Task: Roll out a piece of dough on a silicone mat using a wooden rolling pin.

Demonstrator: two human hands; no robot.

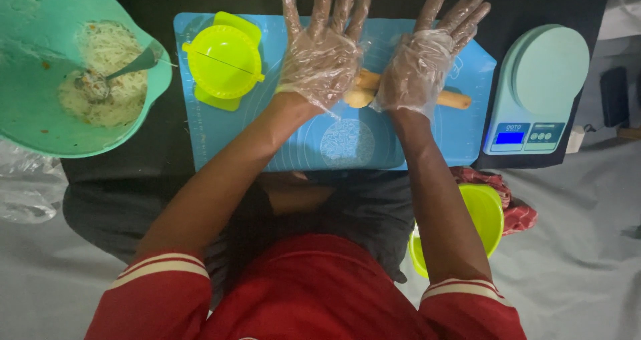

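Both my hands wear clear plastic gloves. My left hand [324, 46] and my right hand [431, 56] lie flat, fingers stretched out, pressing down on a wooden rolling pin [454, 99] that lies across a blue silicone mat [300, 139]. A small piece of pale dough [358, 98] shows under the pin between my palms. A round printed circle on the mat [347, 143] lies just in front of the pin.
A lime-green dumpling press [224, 61] sits on the mat's left part. A teal bowl [27, 113] with shredded filling and a spoon [117, 73] stands at left. A pale green kitchen scale [537, 89] stands at right. A lime-green bowl [491, 213] and red cloth [517, 213] lie near my right elbow.
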